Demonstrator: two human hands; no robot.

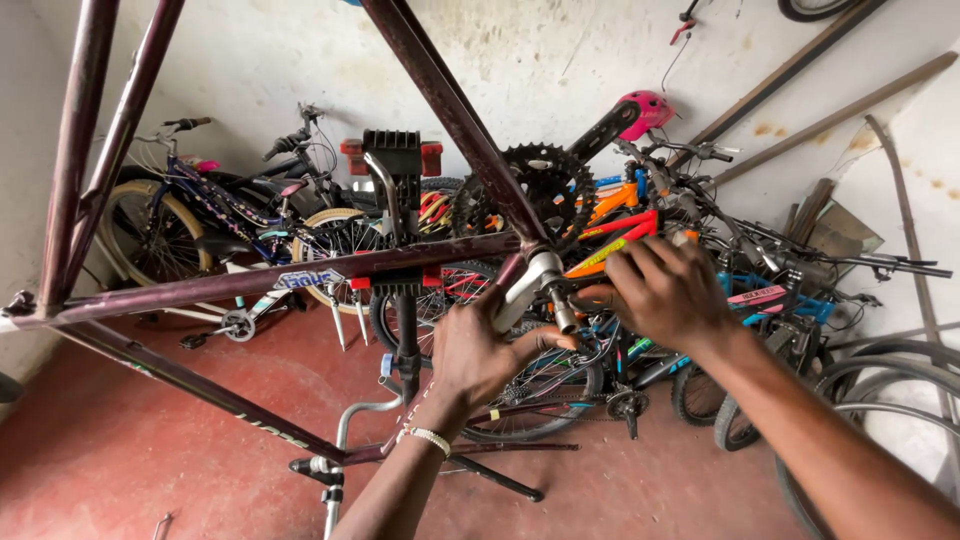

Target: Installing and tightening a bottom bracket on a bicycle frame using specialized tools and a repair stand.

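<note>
Maroon steel tubes of a bare bicycle frame (300, 272) cross the whole view, clamped in a black repair stand (405, 200) with red jaw pads. On the horizontal tube, just left of the clamp, sits a small white and blue sticker (302, 280); faint pale lettering runs along the lower tube near the floor. Where the tubes meet, the left hand (485, 350) is closed around a silver crank arm (528, 285) at the bottom bracket, a beaded bracelet (430, 438) on its wrist. The right hand (665, 292) curls its fingers at the same joint, maybe pinching a small part, but I cannot see it clearly. Behind, many bicycles (250, 215) lean against the stained white wall (540, 60), with a black chainring (545, 185), a pink helmet (648, 108) and an orange frame (620, 200) among them. Loose tyres (880, 400) stand at the right on the red floor (120, 440).
</note>
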